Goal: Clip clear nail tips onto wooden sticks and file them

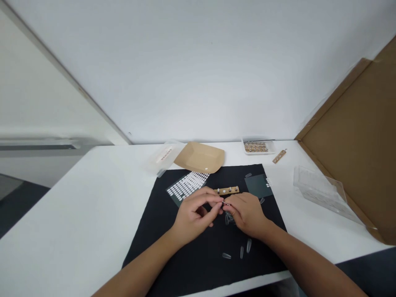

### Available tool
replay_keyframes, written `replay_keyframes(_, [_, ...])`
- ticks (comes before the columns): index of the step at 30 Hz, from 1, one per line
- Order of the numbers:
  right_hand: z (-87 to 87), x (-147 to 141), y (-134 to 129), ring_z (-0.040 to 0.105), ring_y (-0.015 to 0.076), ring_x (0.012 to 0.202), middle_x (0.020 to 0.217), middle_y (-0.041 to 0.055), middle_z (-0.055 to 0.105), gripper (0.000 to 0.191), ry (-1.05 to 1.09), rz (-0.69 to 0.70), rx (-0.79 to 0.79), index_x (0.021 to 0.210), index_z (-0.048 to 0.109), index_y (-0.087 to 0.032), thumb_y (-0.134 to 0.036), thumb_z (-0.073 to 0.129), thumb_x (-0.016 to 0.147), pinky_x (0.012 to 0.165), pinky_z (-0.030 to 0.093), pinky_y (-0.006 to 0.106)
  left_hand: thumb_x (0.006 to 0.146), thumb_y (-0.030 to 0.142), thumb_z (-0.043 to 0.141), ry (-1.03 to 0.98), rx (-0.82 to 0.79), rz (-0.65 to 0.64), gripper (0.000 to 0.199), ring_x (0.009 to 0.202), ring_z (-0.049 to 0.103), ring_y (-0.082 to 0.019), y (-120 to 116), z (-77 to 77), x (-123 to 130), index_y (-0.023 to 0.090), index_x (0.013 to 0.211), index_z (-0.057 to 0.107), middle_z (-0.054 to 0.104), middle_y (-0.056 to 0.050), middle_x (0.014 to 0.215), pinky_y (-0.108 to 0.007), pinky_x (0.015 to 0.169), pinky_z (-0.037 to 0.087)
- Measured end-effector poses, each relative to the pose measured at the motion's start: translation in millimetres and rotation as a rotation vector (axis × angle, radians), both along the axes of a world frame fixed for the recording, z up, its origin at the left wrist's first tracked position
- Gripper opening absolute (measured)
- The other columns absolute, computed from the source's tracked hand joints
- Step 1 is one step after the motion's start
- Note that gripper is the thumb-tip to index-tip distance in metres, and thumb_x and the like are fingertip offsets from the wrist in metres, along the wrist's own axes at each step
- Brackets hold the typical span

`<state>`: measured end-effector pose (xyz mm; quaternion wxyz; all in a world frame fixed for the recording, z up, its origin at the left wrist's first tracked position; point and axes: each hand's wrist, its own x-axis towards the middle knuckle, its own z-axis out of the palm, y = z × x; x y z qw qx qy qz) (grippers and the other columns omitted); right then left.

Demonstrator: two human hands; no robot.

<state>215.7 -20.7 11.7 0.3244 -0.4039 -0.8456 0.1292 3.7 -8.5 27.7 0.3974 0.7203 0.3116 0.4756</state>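
Observation:
Over the black cloth (pixel 185 264), my left hand (pixel 196 212) and my right hand (pixel 247 212) meet at their fingertips. A small shiny metal piece (pixel 227 203) shows between them, pinched in my right hand. The fingers of my left hand are closed at its left end; what they hold is too small to make out. Just behind the hands lies a wooden strip (pixel 227 190) with several metal studs. Clear nail tips (pixel 227 218) are heaped below my right hand, partly hidden by it. Loose nail tips (pixel 249 246) lie nearer the front edge.
A sheet of white stickers (pixel 187 185) lies behind my left hand, near a brown paper tray (pixel 201 156) and a clear case (pixel 167 156). Right of these are a dark green sheet (pixel 258 185), a box of studded strips (pixel 258 147), another strip (pixel 279 156), clear plastic containers (pixel 321 192) and cardboard (pixel 355 136).

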Motion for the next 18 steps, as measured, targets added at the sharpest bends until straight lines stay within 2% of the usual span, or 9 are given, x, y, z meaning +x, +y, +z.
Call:
replay_keyframes(8, [2.7, -1.8, -0.6, 0.062, 0.0164, 0.072, 0.078, 0.0030, 0.074, 0.041, -0.091, -0.029, 0.131, 0.088, 0.065, -0.019, -0.038, 0.041, 0.115, 0.069, 0.030, 0.032, 0.094, 0.014, 0.069, 0.010, 0.064, 0.041, 0.013, 0.050, 0.066, -0.006, 1.6, 2.1, 0.3, 0.015, 0.100, 0.080, 0.071, -0.007, 0.093, -0.013, 0.038, 0.055])
replay_keyframes(13, [5.1, -2.4, -1.7, 0.058, 0.0160, 0.068, 0.074, 0.0034, 0.071, 0.040, -0.163, -0.057, 0.176, 0.085, 0.066, -0.019, -0.035, 0.043, 0.114, 0.066, 0.026, 0.034, 0.090, 0.012, 0.071, 0.064, 0.122, 0.092, 0.011, 0.061, 0.069, -0.010, 2.0, 7.2, 1.1, 0.016, 0.095, 0.080, 0.073, -0.007, 0.088, -0.012, 0.040, 0.053])
replay_keyframes(18, [4.7, -3.2, -2.7, 0.058, 0.0162, 0.068, 0.073, 0.0033, 0.071, 0.041, -0.177, -0.076, 0.201, 0.084, 0.065, -0.019, -0.036, 0.043, 0.114, 0.065, 0.024, 0.036, 0.089, 0.012, 0.072, 0.077, 0.144, 0.120, 0.011, 0.063, 0.070, -0.011, 2.4, 7.4, 1.9, 0.016, 0.093, 0.081, 0.074, -0.007, 0.087, -0.011, 0.040, 0.052])
